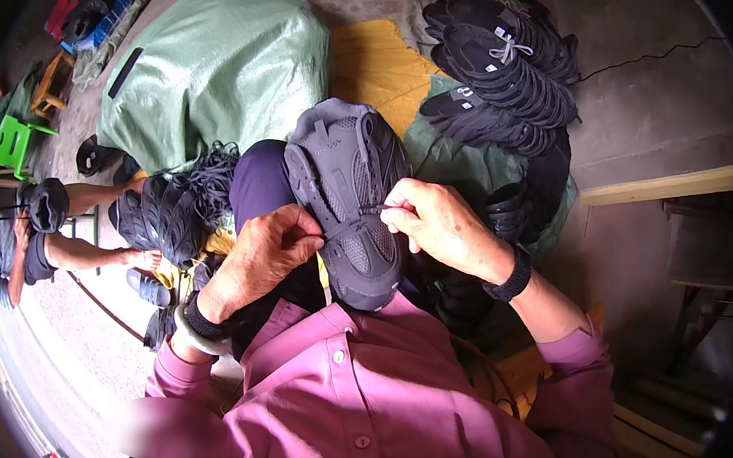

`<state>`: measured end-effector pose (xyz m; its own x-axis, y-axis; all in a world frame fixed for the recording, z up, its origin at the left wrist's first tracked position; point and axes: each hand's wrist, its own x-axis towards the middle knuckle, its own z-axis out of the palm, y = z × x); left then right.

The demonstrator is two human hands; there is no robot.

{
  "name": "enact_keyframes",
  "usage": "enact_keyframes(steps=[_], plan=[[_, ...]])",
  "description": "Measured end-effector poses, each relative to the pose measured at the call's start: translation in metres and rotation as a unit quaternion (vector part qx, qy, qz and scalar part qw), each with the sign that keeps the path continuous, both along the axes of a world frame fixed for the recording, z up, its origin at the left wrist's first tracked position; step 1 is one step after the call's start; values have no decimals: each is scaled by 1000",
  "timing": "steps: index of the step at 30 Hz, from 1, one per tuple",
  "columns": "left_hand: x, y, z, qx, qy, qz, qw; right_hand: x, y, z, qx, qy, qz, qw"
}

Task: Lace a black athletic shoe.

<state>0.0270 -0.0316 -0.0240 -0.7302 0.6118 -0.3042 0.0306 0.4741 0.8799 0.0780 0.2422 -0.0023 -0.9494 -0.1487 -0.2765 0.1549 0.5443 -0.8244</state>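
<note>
A dark grey shoe upper (pixel 365 268) rests on my lap, its toe toward me and its tongue opening away. A thin dark lace (pixel 368 212) crosses the lower eyelets between my hands. At the shoe's left edge, my left hand (pixel 265 255) is closed, thumb against forefinger, on one side of that lace. Pinching the other side, my right hand (pixel 444 222) is closed by the right eyelet row. The lace ends are too thin and dark to follow.
A large green woven sack (pixel 233 63) stands ahead left, beside black shoe uppers (pixel 161 217) and a bundle of laces (pixel 213 184). Stacked black uppers (pixel 508 68) lie far right. Another person (pixel 3 252) sits at left holding a dark shoe, near a green stool (pixel 13 145).
</note>
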Motion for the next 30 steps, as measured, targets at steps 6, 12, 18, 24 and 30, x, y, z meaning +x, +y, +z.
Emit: enact_keyframes(steps=[6,12,18,24,30], plan=[[-2,6,2,-5,175,4,985,5,6,1,3,9,-19,1000],[-15,21,16,62,18,56,996,12,11,-3,61,97,6,993],[-32,50,35,23,-12,-23,999,14,10,7,113,86,20,990],[-50,59,54,-24,-146,-67,987,16,6,1,118,125,12,985],[-62,59,49,-15,-189,-90,978,18,1,-11,94,192,-7,977]])
